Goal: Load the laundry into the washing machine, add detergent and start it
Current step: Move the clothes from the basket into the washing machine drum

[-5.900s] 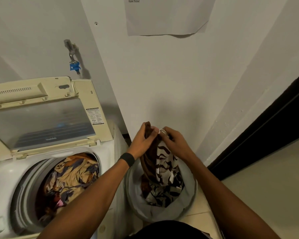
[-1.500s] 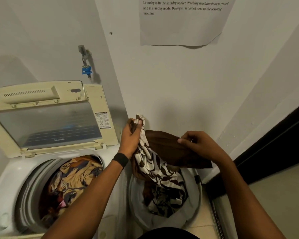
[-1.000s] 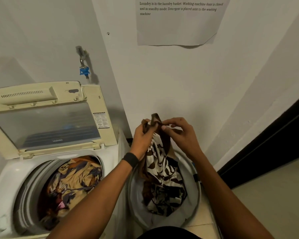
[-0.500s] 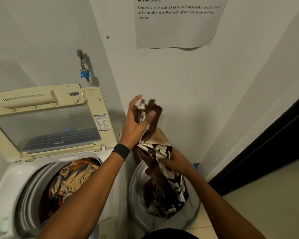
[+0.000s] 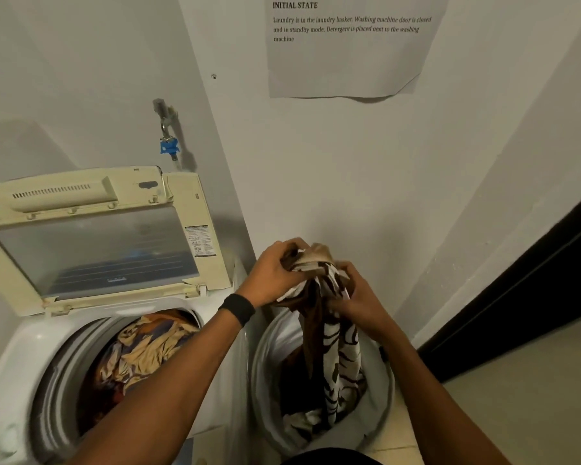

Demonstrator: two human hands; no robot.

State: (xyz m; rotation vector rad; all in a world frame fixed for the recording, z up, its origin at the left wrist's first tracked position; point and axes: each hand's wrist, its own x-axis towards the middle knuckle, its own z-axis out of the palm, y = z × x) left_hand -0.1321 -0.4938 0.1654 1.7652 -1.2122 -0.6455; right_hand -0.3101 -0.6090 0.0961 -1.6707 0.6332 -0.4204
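Note:
A brown-and-white patterned cloth (image 5: 341, 344) hangs from both my hands down into the grey laundry basket (image 5: 265, 360) on the floor. My left hand (image 5: 275, 273) grips the bunched top of the cloth, and my right hand (image 5: 359, 297) holds it just below and to the right. The white top-loading washing machine (image 5: 21, 357) stands to the left with its lid (image 5: 91, 229) raised. Its drum holds tan and brown clothes (image 5: 141, 354). No detergent is in view.
A water tap with a blue fitting (image 5: 168, 146) is on the wall behind the machine. A printed sheet (image 5: 349, 45) hangs on the wall above the basket. A dark doorway (image 5: 524, 290) and pale floor lie to the right.
My left hand has come down from its raised position and my right hand has come up, so both now bunch the top of the patterned cloth together above the basket.

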